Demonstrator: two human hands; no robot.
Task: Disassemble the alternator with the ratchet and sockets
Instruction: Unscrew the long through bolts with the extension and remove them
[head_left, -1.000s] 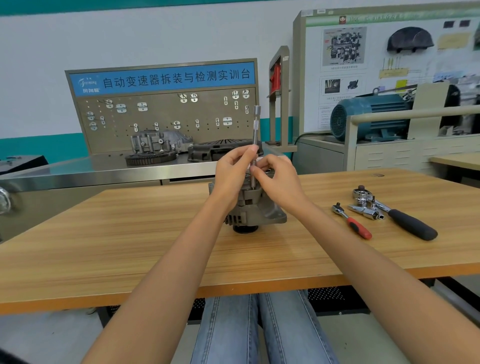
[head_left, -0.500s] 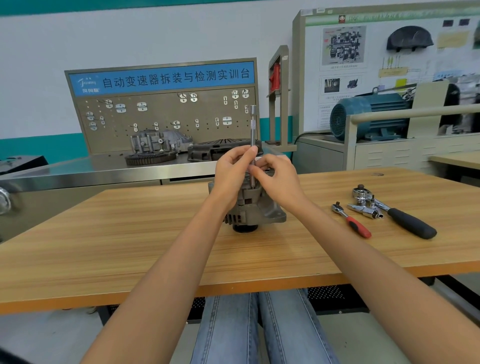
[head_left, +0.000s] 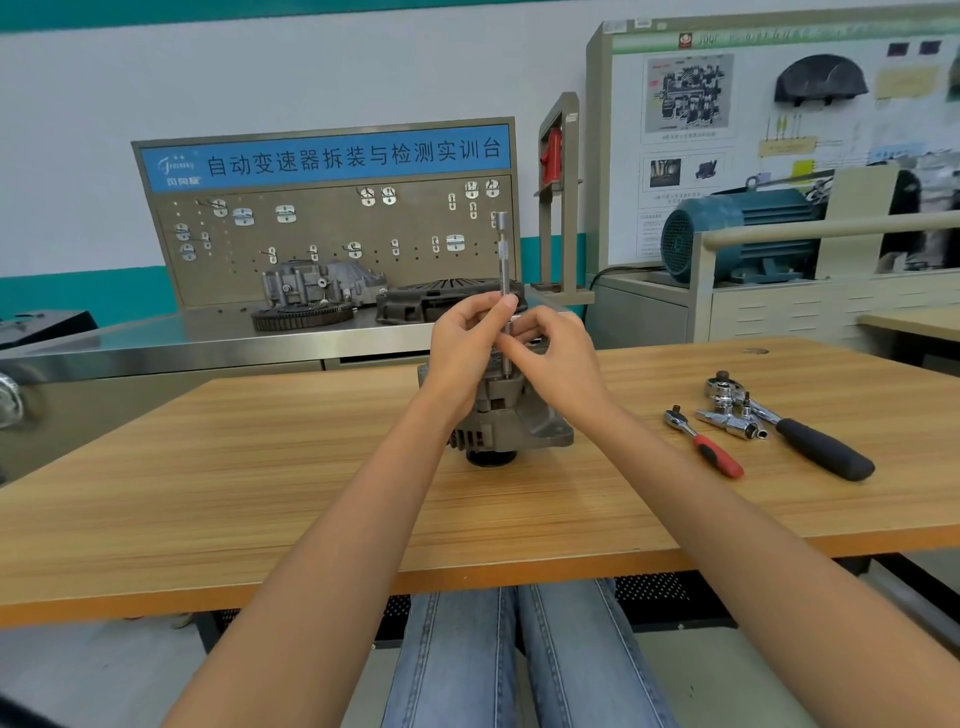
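On the wooden bench (head_left: 260, 493) the alternator (head_left: 506, 423) sits below both hands, left hand (head_left: 470, 345) and right hand (head_left: 558, 358) pinching an upright extension bar (head_left: 503, 270), probably socket-tipped; keep it plumb while twirling.

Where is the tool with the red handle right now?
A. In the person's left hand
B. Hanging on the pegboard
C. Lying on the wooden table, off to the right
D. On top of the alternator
C: the red-handled ratchet lies on the wooden table, untouched.
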